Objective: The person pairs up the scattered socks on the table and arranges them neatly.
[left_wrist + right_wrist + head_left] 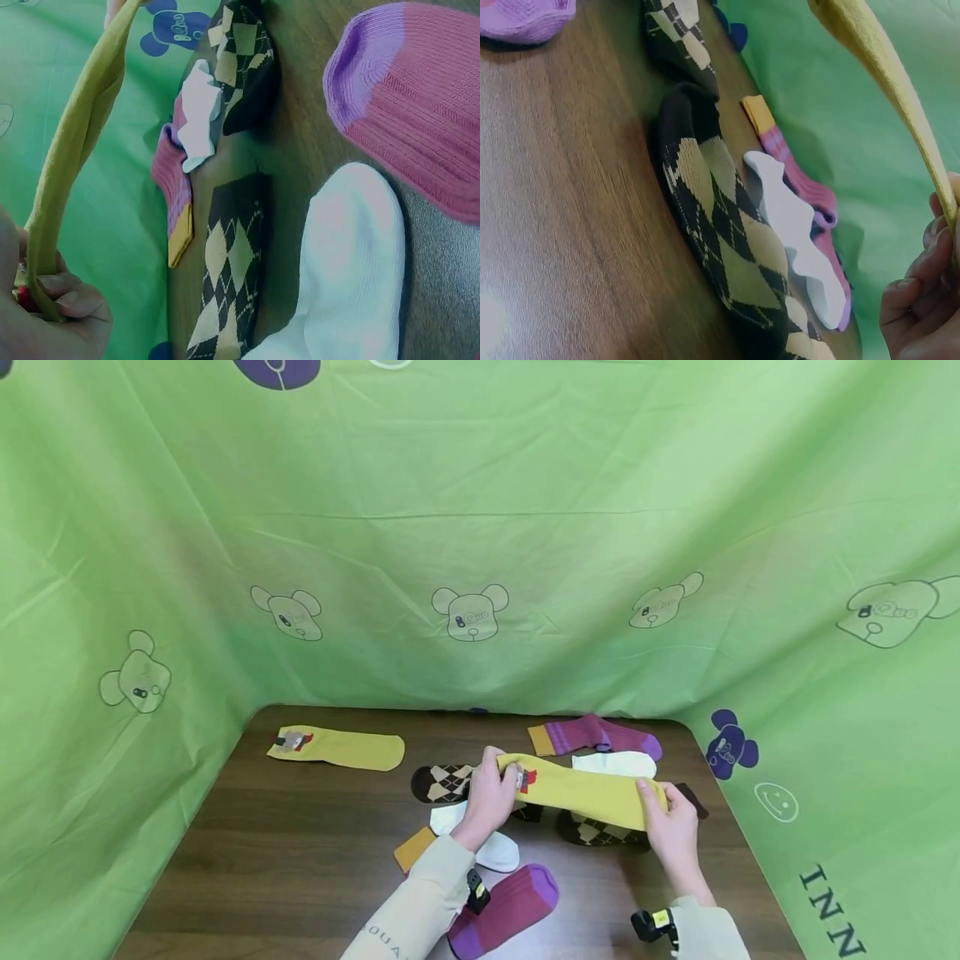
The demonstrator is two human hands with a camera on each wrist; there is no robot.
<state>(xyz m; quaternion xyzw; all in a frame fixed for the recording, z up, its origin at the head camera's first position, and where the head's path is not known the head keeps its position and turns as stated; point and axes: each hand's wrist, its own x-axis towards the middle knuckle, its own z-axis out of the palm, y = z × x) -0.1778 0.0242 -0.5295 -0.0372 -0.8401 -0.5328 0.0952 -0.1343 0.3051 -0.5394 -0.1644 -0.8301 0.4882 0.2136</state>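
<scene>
A yellow sock (581, 789) with a small cartoon figure near one end is stretched between my two hands above the table. My left hand (491, 797) pinches its cuff end, thumb on top. At the toe end, my right hand (672, 832) pinches the fabric between thumb and fingers. In the left wrist view the yellow sock (71, 150) appears edge-on, running up from my fingers. A second yellow sock (345, 748) of the same pattern lies flat at the back left of the table. Black-and-beige argyle socks (724, 225) lie beneath the held sock.
A purple sock with an orange cuff (577, 735) and a white sock (615, 764) lie at the back right. Near my left forearm lie another white sock (352, 262) and another purple sock (510, 906). Green printed cloth (480, 552) hangs behind the wooden table (300, 843).
</scene>
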